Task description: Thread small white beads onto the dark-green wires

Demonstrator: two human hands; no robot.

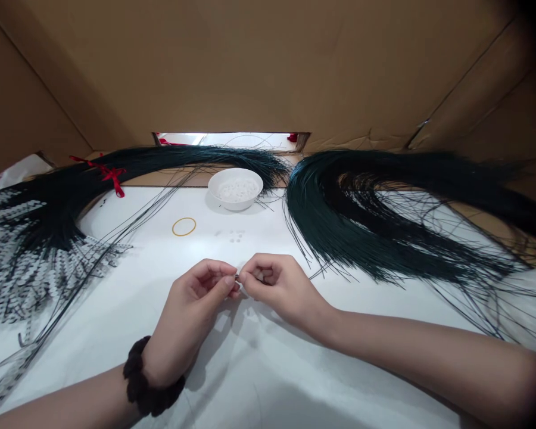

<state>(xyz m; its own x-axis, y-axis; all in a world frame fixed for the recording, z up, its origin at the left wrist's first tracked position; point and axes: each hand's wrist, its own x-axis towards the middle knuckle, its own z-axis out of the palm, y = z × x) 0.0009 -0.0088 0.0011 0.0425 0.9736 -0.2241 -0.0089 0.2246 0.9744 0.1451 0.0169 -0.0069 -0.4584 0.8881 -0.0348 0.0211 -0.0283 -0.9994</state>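
Above the white tabletop [259,375], from where I stand, the left hand [201,298] and right hand [279,286] meet fingertip to fingertip, each pinching a tiny dark piece [237,277] between thumb and forefinger. It is mostly hidden, so I cannot tell its shape. I'd judge it very light, thin and easy to drop; a pinch close to its ends seems the right hold, with little pressure. Just beyond lie small pale bits [236,237], a yellow ring [184,235] and a white bowl [236,205]. Dark strands [317,208] arch near the right hand, their loose tips likely to snag. Another bundle [62,205] spreads leftward. Cardboard [250,71] walls off the far side; the easiest room for moving seems nearer the person.
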